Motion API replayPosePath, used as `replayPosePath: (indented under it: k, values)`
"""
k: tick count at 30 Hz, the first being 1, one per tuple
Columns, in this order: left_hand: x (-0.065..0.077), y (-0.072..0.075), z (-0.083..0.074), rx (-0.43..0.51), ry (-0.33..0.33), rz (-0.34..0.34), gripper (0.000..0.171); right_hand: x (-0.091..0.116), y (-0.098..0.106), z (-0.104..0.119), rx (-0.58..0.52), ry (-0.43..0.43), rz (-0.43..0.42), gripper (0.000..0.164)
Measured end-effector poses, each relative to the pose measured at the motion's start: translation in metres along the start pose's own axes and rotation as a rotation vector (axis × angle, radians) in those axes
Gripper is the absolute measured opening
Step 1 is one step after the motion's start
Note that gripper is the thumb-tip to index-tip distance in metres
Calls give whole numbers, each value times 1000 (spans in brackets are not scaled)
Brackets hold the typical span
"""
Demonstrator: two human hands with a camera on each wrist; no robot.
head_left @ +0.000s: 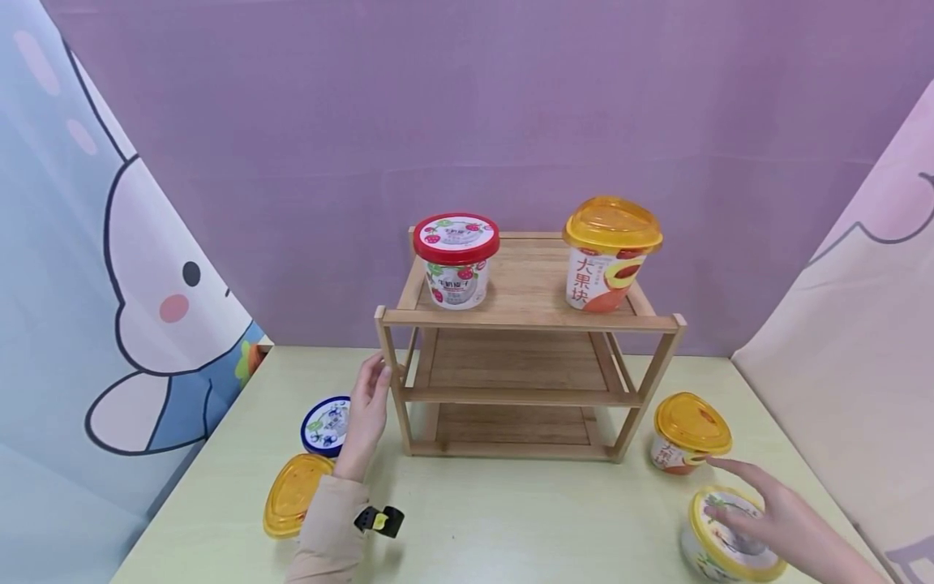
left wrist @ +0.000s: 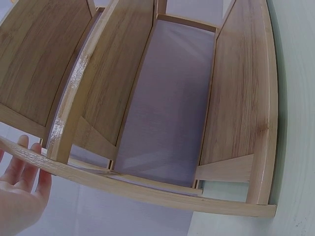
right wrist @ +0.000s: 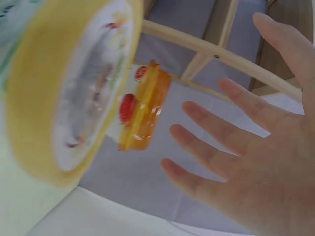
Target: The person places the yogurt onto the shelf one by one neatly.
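A three-tier wooden shelf rack (head_left: pixel 511 397) stands on the table. My left hand (head_left: pixel 370 405) holds its left front post, fingertips bent around the wood in the left wrist view (left wrist: pixel 24 187). Just left of that arm are a blue-lidded tub (head_left: pixel 325 425) and an orange-lidded cup (head_left: pixel 295 495), both partly hidden by it. Over a yellow-lidded tub (head_left: pixel 730 539) at the right front hovers my right hand (head_left: pixel 773 519), its fingers spread with nothing in them in the right wrist view (right wrist: pixel 256 162). Behind that tub stands another orange-lidded cup (head_left: pixel 689 434).
On the rack's top shelf sit a red-lidded tub (head_left: pixel 456 261) at the left and an orange-lidded cup (head_left: pixel 611 255) at the right. A purple cloth backdrop (head_left: pixel 511 105) hangs behind, with a printed curtain (head_left: pixel 146 268) along the left side.
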State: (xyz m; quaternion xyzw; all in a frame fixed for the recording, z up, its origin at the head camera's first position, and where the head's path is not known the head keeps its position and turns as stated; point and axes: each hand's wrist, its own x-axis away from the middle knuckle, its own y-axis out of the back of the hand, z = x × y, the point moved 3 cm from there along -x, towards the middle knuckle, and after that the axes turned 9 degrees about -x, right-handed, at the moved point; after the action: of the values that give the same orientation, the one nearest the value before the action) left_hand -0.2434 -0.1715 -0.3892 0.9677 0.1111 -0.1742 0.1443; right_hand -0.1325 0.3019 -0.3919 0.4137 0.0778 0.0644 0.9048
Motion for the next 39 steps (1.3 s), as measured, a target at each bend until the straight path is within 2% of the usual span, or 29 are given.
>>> replayPosePath:
  k: [2,9,15,19,24,29,34,39]
  values:
    - [0,0,0,0,-1,-4,35,2,-2,-4,9,-2,-9,62]
    - [0,0,0,11,14,-1,34,10,-14,-21,0,79,-41,63]
    - [0,0,0,0,18,11,35,14,-22,-41,16,82,-36,64]
    - [0,0,0,2,32,13,35,16,-27,-51,-11,110,-28,68]
    - [0,0,0,8,43,9,35,20,-33,-57,-71,140,-25,78]
    - [0,0,0,11,32,1,34,23,-33,-57,-32,151,-48,83]
    - [-1,0,1,1,26,-3,34,23,-34,-57,18,104,-78,72]
    - [0,0,-1,6,17,-3,35,22,-37,-57,61,7,-84,68]
